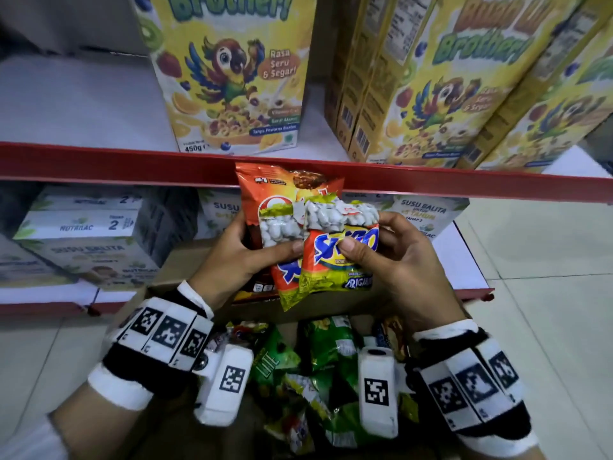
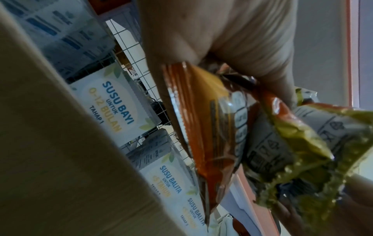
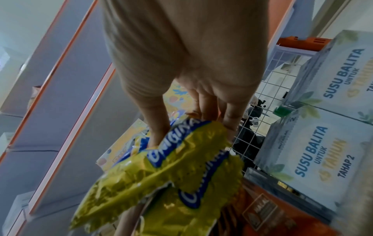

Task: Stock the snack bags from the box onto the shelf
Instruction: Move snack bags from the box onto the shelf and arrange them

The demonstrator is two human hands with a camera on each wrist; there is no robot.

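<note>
Both hands' fingers grip snack bags (image 1: 318, 240) — just under red shelf edge (image 1: 132, 161).

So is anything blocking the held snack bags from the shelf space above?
Yes: the shelf's red front edge crosses just above the orange snack bags. Beyond it, cereal boxes flank a narrow gap.

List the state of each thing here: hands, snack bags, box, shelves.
Left hand: grips the rear orange bag.
Right hand: grips the front orange bag.
Rear orange bag: sealed, upright, held above the box.
Front orange bag: sealed, overlapping the rear one.
Box: open, green bags loose inside.
Cereal boxes: upright on the upper shelf.
Milk cartons: stacked on the lower shelf.
</note>
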